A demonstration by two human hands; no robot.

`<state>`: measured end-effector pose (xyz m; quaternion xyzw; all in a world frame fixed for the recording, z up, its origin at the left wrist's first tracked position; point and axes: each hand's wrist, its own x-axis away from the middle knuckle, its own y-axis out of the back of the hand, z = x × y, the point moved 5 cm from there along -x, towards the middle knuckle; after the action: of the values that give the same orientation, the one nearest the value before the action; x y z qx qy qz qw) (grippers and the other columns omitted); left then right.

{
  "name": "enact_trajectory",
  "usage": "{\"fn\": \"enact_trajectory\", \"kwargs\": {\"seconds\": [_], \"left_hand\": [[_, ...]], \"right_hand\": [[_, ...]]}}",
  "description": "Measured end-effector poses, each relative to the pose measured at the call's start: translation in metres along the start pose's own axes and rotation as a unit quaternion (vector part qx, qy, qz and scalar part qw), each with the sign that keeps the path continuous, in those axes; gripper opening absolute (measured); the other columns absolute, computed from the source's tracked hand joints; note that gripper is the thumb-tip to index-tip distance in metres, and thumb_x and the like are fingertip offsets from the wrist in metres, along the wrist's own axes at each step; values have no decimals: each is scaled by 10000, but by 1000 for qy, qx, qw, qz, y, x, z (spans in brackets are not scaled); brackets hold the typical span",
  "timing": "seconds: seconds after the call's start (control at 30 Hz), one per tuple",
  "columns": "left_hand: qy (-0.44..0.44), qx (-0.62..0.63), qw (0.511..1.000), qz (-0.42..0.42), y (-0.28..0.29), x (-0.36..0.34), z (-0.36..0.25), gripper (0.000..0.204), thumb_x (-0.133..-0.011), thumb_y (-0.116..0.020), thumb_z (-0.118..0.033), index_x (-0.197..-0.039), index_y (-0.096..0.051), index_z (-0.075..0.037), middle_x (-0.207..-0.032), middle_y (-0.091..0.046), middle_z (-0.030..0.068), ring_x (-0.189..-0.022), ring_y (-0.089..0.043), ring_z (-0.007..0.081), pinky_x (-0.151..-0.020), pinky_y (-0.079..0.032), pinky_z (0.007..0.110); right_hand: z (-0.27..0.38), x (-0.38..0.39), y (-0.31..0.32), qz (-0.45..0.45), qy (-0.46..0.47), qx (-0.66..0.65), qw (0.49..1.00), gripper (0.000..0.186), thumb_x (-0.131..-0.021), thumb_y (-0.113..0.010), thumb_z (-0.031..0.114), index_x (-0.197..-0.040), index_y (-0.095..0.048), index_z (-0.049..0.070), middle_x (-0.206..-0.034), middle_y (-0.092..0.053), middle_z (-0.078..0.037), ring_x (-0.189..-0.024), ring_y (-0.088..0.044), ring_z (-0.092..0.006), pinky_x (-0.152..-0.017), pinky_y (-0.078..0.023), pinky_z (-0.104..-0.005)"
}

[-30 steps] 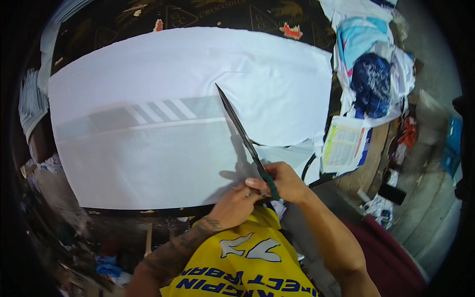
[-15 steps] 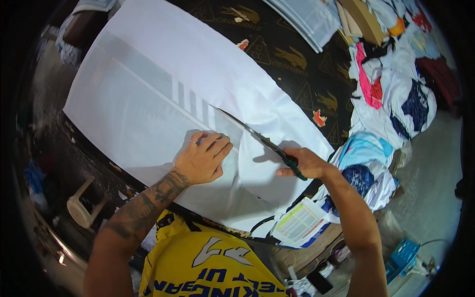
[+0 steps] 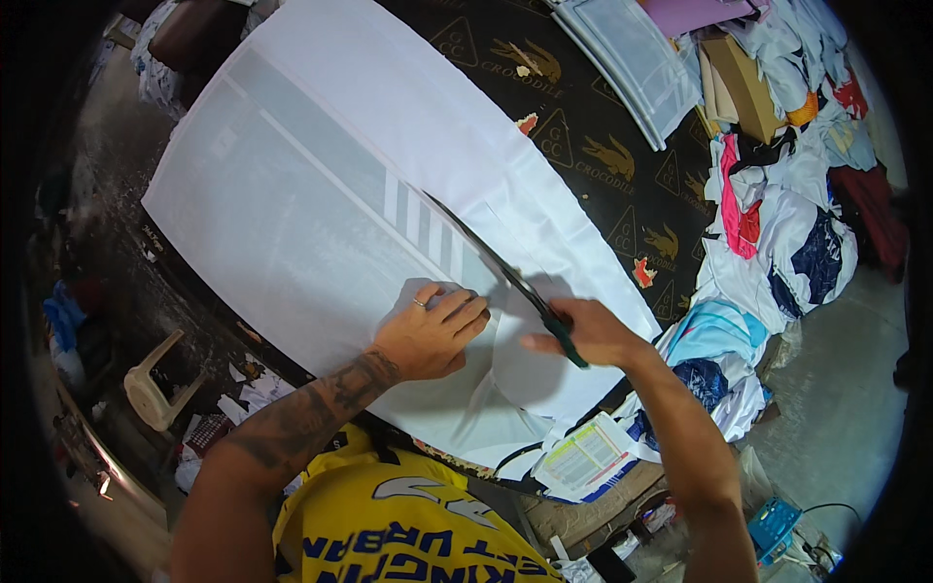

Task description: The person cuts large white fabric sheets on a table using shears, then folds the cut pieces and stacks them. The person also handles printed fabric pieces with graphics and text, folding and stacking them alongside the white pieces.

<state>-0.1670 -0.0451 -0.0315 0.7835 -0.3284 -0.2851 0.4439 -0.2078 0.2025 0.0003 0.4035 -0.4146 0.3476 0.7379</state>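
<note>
A large white fabric sheet [image 3: 292, 223], with grey stripes showing on or through it, lies over a dark printed board [image 3: 603, 146]. My left hand [image 3: 428, 335] rests on it left of the scissors, its fingers apart and slightly bent, a ring on one finger. My right hand [image 3: 588, 335] grips the green-handled scissors [image 3: 486, 253], whose long dark blades reach diagonally up and left to the striped band. Around the scissors the fabric is folded and wrinkled. A printed paper sheet [image 3: 583, 452] sits at the board's lower edge, by the fabric.
Piled garments and scraps [image 3: 777, 243] line the right edge, with a cardboard piece [image 3: 739, 87] and a stack of translucent sheets [image 3: 622, 68] at top right. A plastic stool [image 3: 160, 408] stands on the lower left floor. A blue machine with a cable [image 3: 773, 530] is at lower right.
My left hand has moved from beside the scissors' handles onto the fabric at their left, fingers apart. The view has turned, so the sheet and blades now lie more diagonally.
</note>
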Motion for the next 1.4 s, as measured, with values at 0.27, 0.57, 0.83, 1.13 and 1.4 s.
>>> {"fn": "enact_trajectory", "kwargs": {"seconds": [0.27, 0.57, 0.83, 1.13, 1.4], "left_hand": [[-2, 48, 999, 24, -5, 5, 3, 610, -799, -766, -379, -1334, -644, -111, -1408, -583, 52, -1349, -509, 236, -1101, -380, 491], [7, 87, 996, -4, -1, 5, 8, 541, -847, -739, -341, -1317, -624, -99, -1414, -586, 72, -1316, -516, 243, -1084, -380, 483], [3, 102, 995, 7, -2, 6, 10, 518, -839, -729, -294, -1299, -634, -75, -1364, -608, 86, -1301, -544, 247, -1056, -412, 485], [32, 185, 982, 18, 3, 4, 15, 545, -820, -727, -266, -1303, -622, -37, -1420, -603, 126, -1362, -526, 284, -1135, -397, 478], [43, 248, 967, 40, 25, -1, 27, 524, -800, -731, -264, -1259, -638, -31, -1450, -548, 127, -1392, -464, 272, -1148, -360, 461]], "right_hand": [[52, -22, 15, -29, 7, -6, 1000, 703, -731, -925, 686, -742, -661, 35, -660, -572, -51, -665, -556, -182, -624, -457, -377], [78, -24, 18, -9, -7, 10, 1000, 668, -779, -934, 623, -897, -673, 19, -690, -578, -31, -690, -538, -150, -644, -452, -336], [101, -32, 23, -35, 20, -53, 998, 679, -768, -924, 652, -843, -676, 24, -681, -600, -57, -661, -543, -186, -630, -450, -353], [155, -72, 42, -46, 71, -41, 996, 627, -764, -954, 609, -707, -648, 65, -598, -474, 18, -604, -453, -123, -572, -380, -336], [220, -104, 63, -24, 49, -19, 998, 726, -733, -925, 704, -653, -605, 57, -585, -532, -46, -585, -542, -186, -591, -444, -364]]}}
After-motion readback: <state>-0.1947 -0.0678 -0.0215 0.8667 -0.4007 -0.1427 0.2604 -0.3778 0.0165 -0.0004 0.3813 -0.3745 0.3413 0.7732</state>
